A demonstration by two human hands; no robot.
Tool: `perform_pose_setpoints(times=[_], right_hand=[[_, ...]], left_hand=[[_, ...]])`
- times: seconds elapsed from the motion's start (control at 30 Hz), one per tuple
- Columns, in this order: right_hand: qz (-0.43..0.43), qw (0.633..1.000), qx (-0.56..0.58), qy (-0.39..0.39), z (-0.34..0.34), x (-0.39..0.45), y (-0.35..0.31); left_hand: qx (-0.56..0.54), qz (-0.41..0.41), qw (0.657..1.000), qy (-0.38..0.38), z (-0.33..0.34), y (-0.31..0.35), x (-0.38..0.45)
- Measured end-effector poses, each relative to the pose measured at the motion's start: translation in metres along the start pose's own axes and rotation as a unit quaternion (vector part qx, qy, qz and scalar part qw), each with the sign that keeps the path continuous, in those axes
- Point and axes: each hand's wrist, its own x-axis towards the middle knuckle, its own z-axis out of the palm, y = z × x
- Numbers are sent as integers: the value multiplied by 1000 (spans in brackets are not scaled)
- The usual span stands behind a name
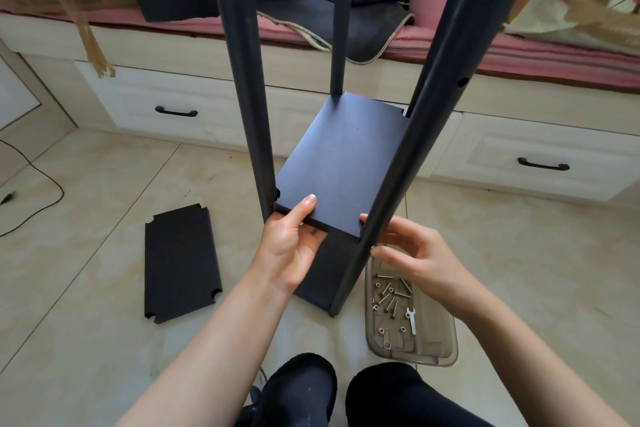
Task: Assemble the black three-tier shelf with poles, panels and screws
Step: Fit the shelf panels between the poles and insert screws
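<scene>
A black shelf frame stands on the floor with black poles rising towards me: the near-left pole (pixel 242 73), the near-right pole (pixel 426 135) and a far pole (pixel 341 28). A black middle panel (pixel 346 163) sits between them, above the bottom panel (pixel 329 274). My left hand (pixel 294 246) grips the middle panel's near edge, thumb on top and fingers beneath. My right hand (pixel 412 250) is at the near-right pole by the panel's corner, fingers curled close to the pole; I cannot tell whether it holds a screw. A third black panel (pixel 180 263) lies flat on the floor to the left.
A clear plastic tray (pixel 446 350) with several screws, nuts and a small wrench (pixel 411 319) rests on the floor at the right. White drawers under a pink-cushioned bench run behind. A black cable (pixel 45 204) trails at the left. My knees are at the bottom.
</scene>
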Motion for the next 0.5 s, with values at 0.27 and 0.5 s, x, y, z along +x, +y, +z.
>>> perform_pose_setpoints(times=[0.27,0.5], right_hand=[[2,998,58,-4,-1,1,12],[-39,998,-35,44,14,-2,28]], left_hand=[[-22,-21,1000,-4,-2,0,0],[-52,-40,998,-11,-1,3,0]])
